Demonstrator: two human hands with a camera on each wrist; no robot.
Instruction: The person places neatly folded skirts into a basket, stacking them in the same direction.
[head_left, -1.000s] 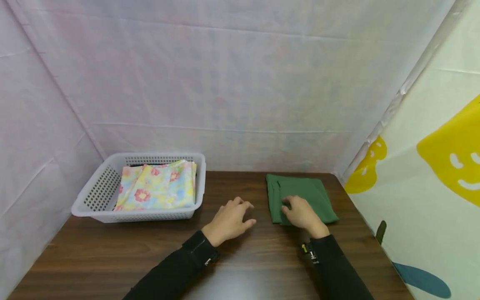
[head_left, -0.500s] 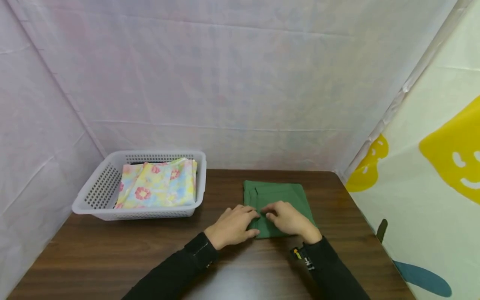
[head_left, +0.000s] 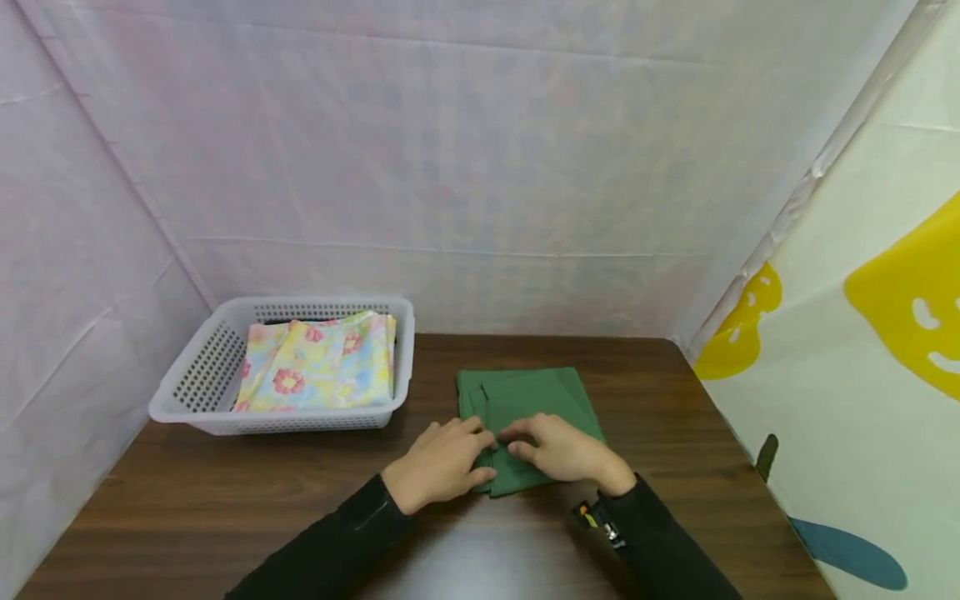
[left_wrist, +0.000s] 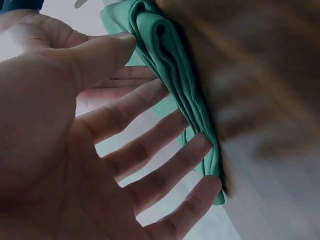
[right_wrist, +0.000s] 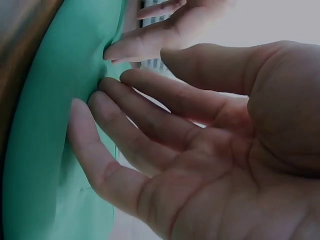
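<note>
A folded green cloth (head_left: 536, 400) lies on the table, its layered folds along the left edge. My left hand (head_left: 442, 462) touches that edge; in the left wrist view its fingers (left_wrist: 150, 150) reach spread and nearly straight against the fold ends. On top of the cloth rests my right hand (head_left: 562, 450). Seen from the right wrist, its slightly bent fingertips (right_wrist: 102, 102) press on the green fabric (right_wrist: 45, 125), the thumb held apart from it. Nothing is pinched between the fingers of either hand.
A white perforated basket (head_left: 191, 408) stands at the back left of the brown wooden table (head_left: 225, 500). In it lies a folded flowered cloth (head_left: 322, 367), with something dark behind. White sheeting (head_left: 450, 167) hangs behind the table and at both sides.
The green cloth has slid left and toward me under my right hand. My left hand, apart from the cloth a second ago, now touches its left edge.
</note>
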